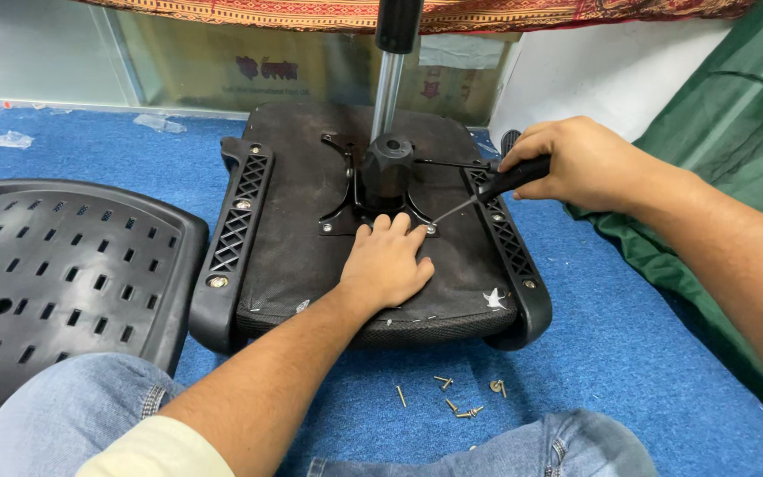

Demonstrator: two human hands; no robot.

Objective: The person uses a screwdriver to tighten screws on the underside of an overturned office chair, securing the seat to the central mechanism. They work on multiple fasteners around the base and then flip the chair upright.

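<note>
Screwdriver (494, 187) gripped tight in my right hand (576, 159), tip on the plate screw (431, 229) — I'd hold it square, left hand (388, 265) fingers flat, holding nothing, pinning the seat (293, 256).

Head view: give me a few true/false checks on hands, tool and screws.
1. The right hand holds a screwdriver whose tip meets the metal plate. True.
2. The left hand grips the chrome post. False: it lies flat on the upturned chair seat.
3. Loose screws lie on the blue carpet in front of the seat. True.
4. The perforated backrest lies on the right. False: it lies left of the seat.
</note>
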